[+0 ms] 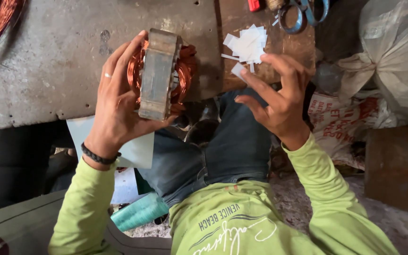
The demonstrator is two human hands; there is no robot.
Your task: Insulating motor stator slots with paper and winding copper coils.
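Fingers (119, 61) of the left hand (114, 104) are wrapped round a motor stator (159, 73), so that hand is closed on it, thumb tucked underneath and the other digits spread over the far face. Biggest thing first though: the tabletop (62, 56), a rough grey slab with a brown wooden part on its right side, is seen stretching across the upper part of the view, and the stator is held up just in front of its near edge, not resting on it as far as can be told. The stator is a grey laminated block with copper windings (185, 71) bulging out on both sides; its long axis is stood roughly upright, tilted a bit.

Now the bit that matters. The right hand (279, 101) is held to the right of the stator, apart from it, with a gap between. A small white paper slip (238, 70) is pinched at its fingertips, so that hand is closed on the slip, the other digits loosely fanned. The slip is pointed leftward, toward the stator's winding side, so the stator lies to the left of those fingertips, roughly level with them.

A pile of similar white slips (249, 43) is scattered on the wooden part, just beyond the right hand. Scissors (303, 12) are seen at the top edge, well apart.
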